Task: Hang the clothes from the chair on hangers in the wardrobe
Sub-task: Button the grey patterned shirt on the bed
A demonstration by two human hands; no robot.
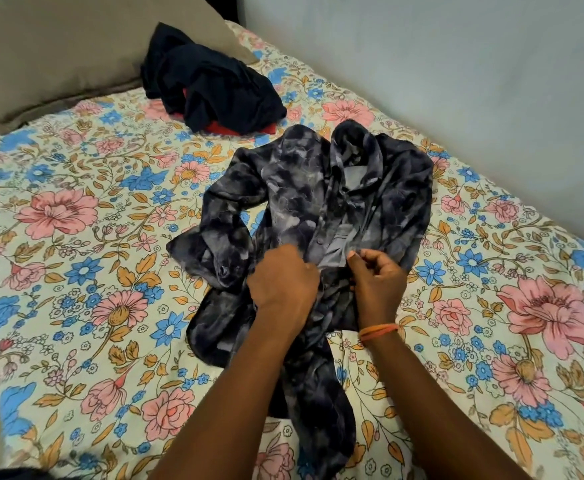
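Shirt, dark and mottled, lies flat on the bed, collar at the far end toward the wall, tail toward me. Long axis runs near to far, tilted slightly right at the collar. One sleeve is crumpled off to the left.

The bed's right edge meets the wall just past the shirt's right shoulder; wide bare sheet lies to the left and near. Far left, a pile of dark clothes over something red, beside a grey pillow.

Both arms reach in from the near edge. My left hand is knuckles-up, fingers curled into the front placket. My right hand pinches the opposite front edge, thumb up. Orange band on the right wrist.
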